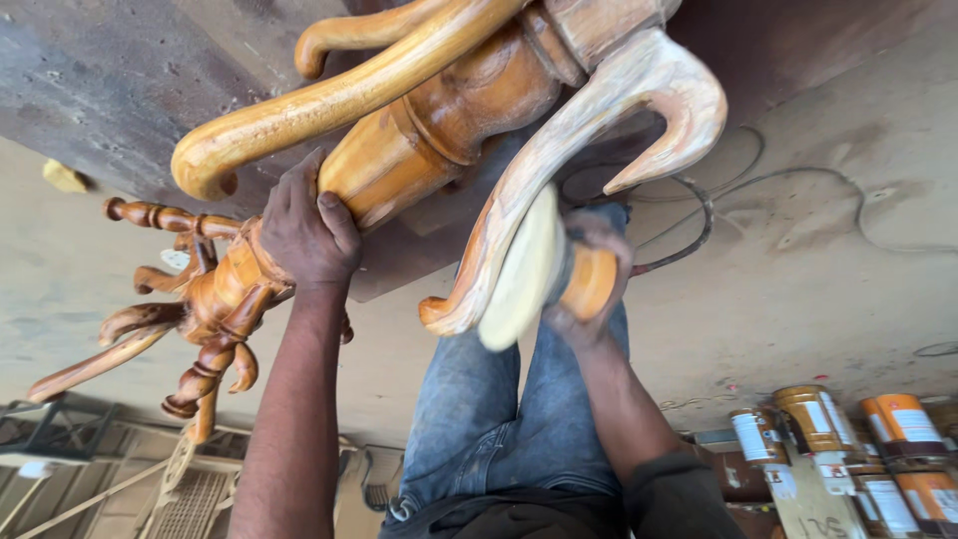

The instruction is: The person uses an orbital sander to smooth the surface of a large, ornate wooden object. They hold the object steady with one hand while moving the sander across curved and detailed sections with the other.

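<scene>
A carved wooden stand (439,120) fills the upper half of the view, lying tilted across the person's lap above the concrete floor (818,260). Its thick turned central column runs from the upper right down to the lower left, glossy honey-brown with ringed beads and a bulbous swelling near the middle. From the upper end three curved legs sweep outward: two are smooth and varnished amber, while the third leg (599,130) is pale, matte and raw-looking, ending in a hooked tip and a scrolled foot. At the lower left end the column breaks into a cluster of small turned hooks and curved arms (170,319), darker reddish-brown in the grooves. The left hand (307,228) wraps over the column just above that cluster, its fingers closed around the wood. The right hand (589,284) grips an orange-bodied sanding tool (584,284), fingers curled about it, with the cream-coloured disc (519,269) blurred and pressed against the pale leg's lower curve. Blue jeans (499,409) show below the hands. A dark cable (699,215) loops on the floor behind. Several orange-and-white labelled tins (848,439) stand grouped at the lower right, well apart from the stand.
</scene>
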Motion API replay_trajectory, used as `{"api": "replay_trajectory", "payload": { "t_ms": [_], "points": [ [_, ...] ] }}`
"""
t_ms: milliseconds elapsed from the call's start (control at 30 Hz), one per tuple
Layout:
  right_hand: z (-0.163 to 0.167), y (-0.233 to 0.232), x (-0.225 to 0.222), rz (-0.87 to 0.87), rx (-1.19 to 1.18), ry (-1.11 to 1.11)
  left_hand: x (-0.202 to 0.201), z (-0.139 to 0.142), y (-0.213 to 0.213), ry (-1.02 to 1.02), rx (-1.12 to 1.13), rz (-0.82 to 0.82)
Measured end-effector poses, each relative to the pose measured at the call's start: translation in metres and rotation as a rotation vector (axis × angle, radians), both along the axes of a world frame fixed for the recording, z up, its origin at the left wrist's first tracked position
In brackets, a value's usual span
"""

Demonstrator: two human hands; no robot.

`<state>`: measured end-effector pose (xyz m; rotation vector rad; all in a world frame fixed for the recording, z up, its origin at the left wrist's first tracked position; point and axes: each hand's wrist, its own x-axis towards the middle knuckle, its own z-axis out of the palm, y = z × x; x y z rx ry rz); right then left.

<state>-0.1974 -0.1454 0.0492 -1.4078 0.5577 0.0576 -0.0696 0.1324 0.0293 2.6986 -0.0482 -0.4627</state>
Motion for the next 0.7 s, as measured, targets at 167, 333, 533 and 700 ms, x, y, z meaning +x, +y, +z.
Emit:
{"api": "replay_trajectory", "payload": {
  "t_ms": [167,333,533,700],
  "points": [
    [-0.038,-0.006,0.004,-0.216,0.082,0.066,0.000,0.002,-0.001,0.044,0.000,0.032],
    [-0.014,-0.002,-0.004,0.117,-0.152,0.006,-0.004,0.000,0.002,0.023,-0.006,0.024],
    [0.018,-0.007,0.012,0.125,-0.031,-0.060,-0.009,-0.005,0.007,0.023,-0.005,0.020],
    [0.031,-0.020,0.031,0.244,-0.212,-0.155,-0.012,-0.009,0.009,-0.018,-0.016,0.005]
  ]
}}
